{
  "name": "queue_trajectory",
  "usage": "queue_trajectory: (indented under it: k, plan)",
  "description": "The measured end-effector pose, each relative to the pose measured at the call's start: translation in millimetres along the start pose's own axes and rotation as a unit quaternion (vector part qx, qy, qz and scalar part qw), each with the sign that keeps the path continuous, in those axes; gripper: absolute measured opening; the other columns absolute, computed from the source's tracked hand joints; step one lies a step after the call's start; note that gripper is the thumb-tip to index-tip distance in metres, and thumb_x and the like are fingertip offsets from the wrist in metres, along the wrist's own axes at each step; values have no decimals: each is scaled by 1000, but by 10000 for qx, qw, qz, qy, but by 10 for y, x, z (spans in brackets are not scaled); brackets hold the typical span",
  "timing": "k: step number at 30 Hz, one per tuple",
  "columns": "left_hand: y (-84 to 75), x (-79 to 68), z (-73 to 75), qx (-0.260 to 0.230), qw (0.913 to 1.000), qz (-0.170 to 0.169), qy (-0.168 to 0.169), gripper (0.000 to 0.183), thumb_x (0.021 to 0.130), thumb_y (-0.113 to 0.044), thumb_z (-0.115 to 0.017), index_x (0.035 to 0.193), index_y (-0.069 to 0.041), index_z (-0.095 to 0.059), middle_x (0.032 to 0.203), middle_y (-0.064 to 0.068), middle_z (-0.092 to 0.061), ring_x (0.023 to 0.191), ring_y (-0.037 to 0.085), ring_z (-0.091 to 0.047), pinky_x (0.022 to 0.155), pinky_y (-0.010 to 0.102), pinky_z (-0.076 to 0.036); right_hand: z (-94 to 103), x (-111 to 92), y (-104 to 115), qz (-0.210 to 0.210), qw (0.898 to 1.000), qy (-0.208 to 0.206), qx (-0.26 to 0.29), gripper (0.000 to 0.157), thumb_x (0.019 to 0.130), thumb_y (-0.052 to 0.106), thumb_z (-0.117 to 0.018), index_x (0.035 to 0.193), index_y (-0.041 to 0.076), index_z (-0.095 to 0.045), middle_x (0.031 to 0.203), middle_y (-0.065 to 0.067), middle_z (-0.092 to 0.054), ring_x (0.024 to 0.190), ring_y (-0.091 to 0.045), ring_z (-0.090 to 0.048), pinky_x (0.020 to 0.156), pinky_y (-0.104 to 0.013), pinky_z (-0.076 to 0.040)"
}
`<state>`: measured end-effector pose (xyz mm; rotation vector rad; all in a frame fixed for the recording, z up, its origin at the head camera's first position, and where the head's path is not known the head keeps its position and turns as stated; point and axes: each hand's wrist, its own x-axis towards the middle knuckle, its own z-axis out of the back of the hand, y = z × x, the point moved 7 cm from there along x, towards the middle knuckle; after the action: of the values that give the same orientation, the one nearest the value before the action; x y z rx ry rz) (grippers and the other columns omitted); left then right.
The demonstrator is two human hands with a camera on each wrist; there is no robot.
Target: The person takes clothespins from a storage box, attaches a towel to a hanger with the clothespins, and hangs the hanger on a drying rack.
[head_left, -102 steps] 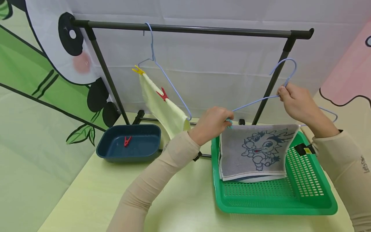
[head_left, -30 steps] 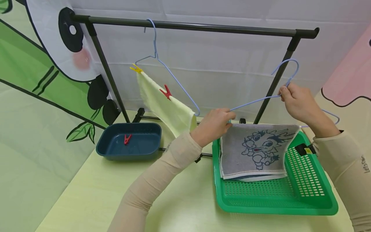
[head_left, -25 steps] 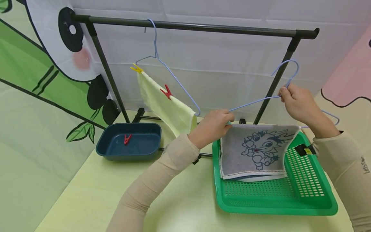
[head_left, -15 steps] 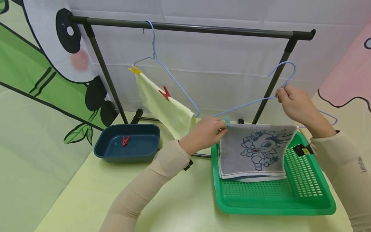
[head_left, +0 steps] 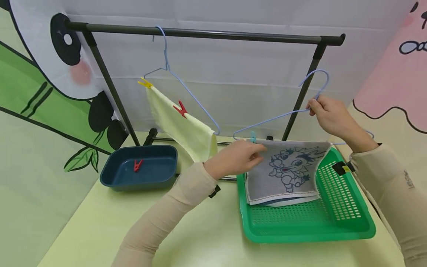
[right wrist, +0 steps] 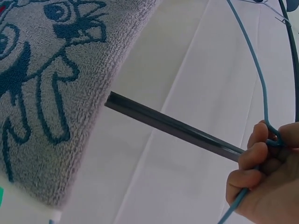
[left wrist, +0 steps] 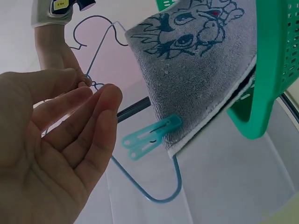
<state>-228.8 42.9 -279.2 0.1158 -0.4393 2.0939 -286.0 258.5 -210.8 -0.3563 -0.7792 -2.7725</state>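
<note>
My right hand (head_left: 330, 115) grips a blue wire hanger (head_left: 321, 70) just below its hook, fingers curled round the wire in the right wrist view. A grey towel (head_left: 290, 174) with a cartoon dragon hangs from the hanger's bottom bar, its lower part over the green basket. At the towel's left top corner sits a teal clothespin (left wrist: 152, 136), clamped on the edge. My left hand (head_left: 235, 157) is beside that corner, fingers loosely bent with nothing between them. In the left wrist view its fingertips are apart from the clothespin.
The green basket (head_left: 310, 237) stands under the towel. Behind is a black rack (head_left: 233, 34), where another hanger (head_left: 165, 52) carries a pale yellow cloth (head_left: 181, 129) with a yellow clothespin (head_left: 145, 83) and a red one (head_left: 181, 110). A blue basin (head_left: 138, 183) at left holds a red clothespin (head_left: 137, 165).
My left hand has let go of the teal clothespin and drawn back down and left, leaving it on the towel's corner. The right hand keeps its grip on the hanger. The head view has shifted slightly.
</note>
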Motion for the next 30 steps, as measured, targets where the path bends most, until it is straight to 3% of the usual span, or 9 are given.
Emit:
queue_trajectory:
  k: [4,8,13,23,30]
  plan:
    - [70,-136,22,-188,9998,51,6,17,96,-18,-57,108,-10,-65,89,-4,-66,74,6,-58,71,20,-45,-10,51,-9,-29,9999,93,52,48,103,39,-29,96,2,-59,100,-18,-60,71,-27,-40,59,-35,-30]
    - [120,-283,41,-431,9990,-41,-57,10,95,-16,-57,93,-13,-67,79,-8,-61,67,5,-52,66,21,-43,-20,47,-30,-104,9997,208,98,48,102,39,-32,97,1,-60,99,-17,-60,69,-26,-40,58,-34,-30]
    - [212,-468,16,-561,9984,-35,-40,12,94,-15,-59,86,-15,-68,75,-10,-57,65,5,-49,63,21,-42,-33,1,-50,-140,9993,325,134,47,102,38,-33,99,0,-60,98,-17,-59,68,-27,-40,58,-35,-31]
    - [576,-941,85,-931,9935,631,167,10,92,-12,-61,86,-13,-68,76,-9,-61,65,5,-53,64,24,-47,-20,0,-44,-192,9993,310,84,49,102,39,-31,101,-1,-60,101,-19,-59,83,-27,-46,61,-38,-31]
    - [848,-1263,114,-875,9887,1103,506,17,91,-9,-62,76,-18,-64,64,-10,-51,56,7,-43,57,24,-40,-38,-13,-41,-204,9992,310,111,48,103,38,-31,104,-1,-59,100,-20,-59,90,-28,-48,63,-38,-34]
